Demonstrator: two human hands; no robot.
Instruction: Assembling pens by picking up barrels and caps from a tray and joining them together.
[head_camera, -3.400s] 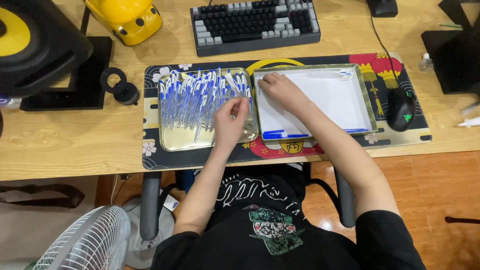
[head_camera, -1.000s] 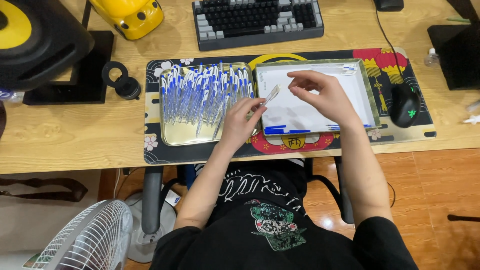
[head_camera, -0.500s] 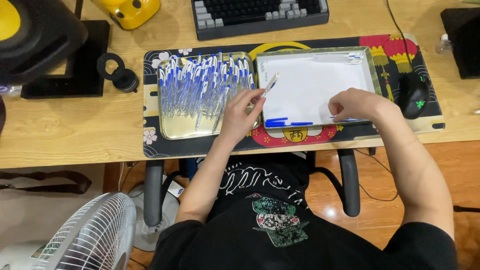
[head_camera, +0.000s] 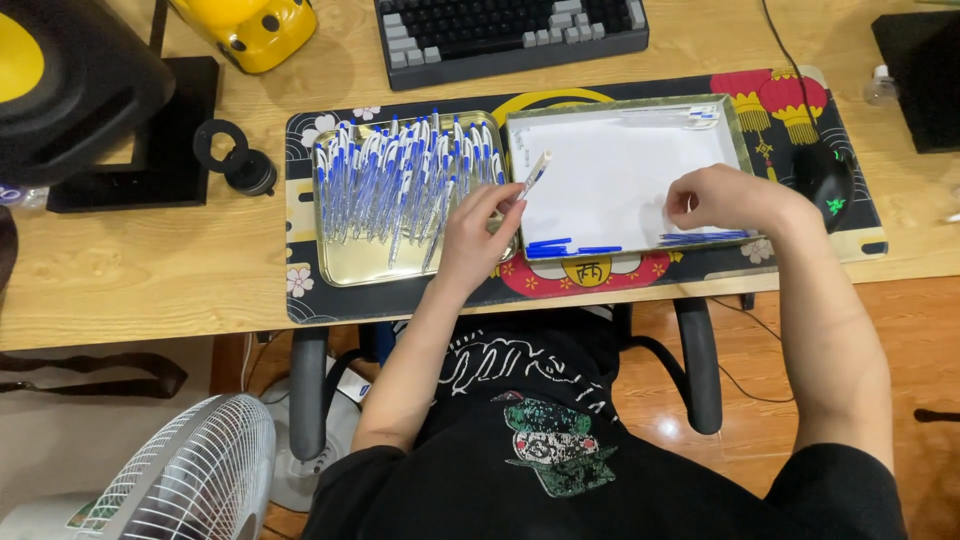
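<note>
Wooden desk (head_camera: 150, 270), light grain, seen from above; person seated w/ black printed shirt, office chair armrests showing below desk edge, wood-plank floor under. Dark patterned desk mat (head_camera: 300, 215) w/ red lantern and flower motifs covers centre of desk. On mat, two shallow metal trays side by side, just touching or nearly so. Left tray (head_camera: 345, 265), gold-toned, holds a dense heap of blue-and-clear pens (head_camera: 400, 180), mostly pointing away from the person. Right tray (head_camera: 738, 130) is lined w/ white sheet; a few blue pen parts (head_camera: 570, 246) lie along its near edge, plus thin refills near right hand, too small to tell exactly. Left hand (head_camera: 478, 235) sits at the seam btwn trays, fingers pinched shut on one pen (head_camera: 534, 176), tip tilted up and away over right tray. Right hand (head_camera: 725, 200) rests at near-right part of right tray, fingers curled closed; seems to pinch sth small but can't tell what. Beyond mat: black keyboard (head_camera: 510, 35) at top centre, yellow toy-like object (head_camera: 245, 30) top left, big black speaker (head_camera: 70, 90) w/ yellow cone on a stand far left, small black ring-shaped item (head_camera: 235, 160) beside it. Black mouse (head_camera: 825, 180) w/ green light on mat's right end. White floor fan (head_camera: 180, 470) at lower left, on floor.
</note>
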